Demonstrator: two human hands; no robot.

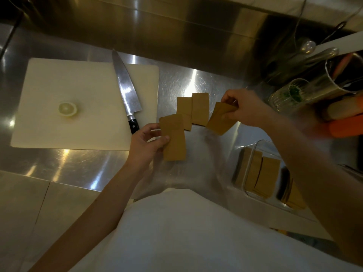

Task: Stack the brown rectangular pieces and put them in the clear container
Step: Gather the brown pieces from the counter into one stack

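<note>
Brown rectangular pieces lie on the steel counter (196,81). My left hand (147,142) grips one long brown piece (173,138) by its left edge, thumb on top. My right hand (241,108) pinches a small fanned stack of brown pieces (219,120) at its upper end, tilted. Between the hands, two more brown pieces (193,111) rest overlapping on the counter. The clear container (253,154) stands at the lower right, partly behind my right forearm, with several brown pieces (261,175) standing inside it.
A white cutting board (59,85) lies at the left with a lemon slice (67,108) and a large kitchen knife (125,89) on it. At the right are a metal cup of utensils (337,79), a glass jar (286,95) and an orange object (347,126).
</note>
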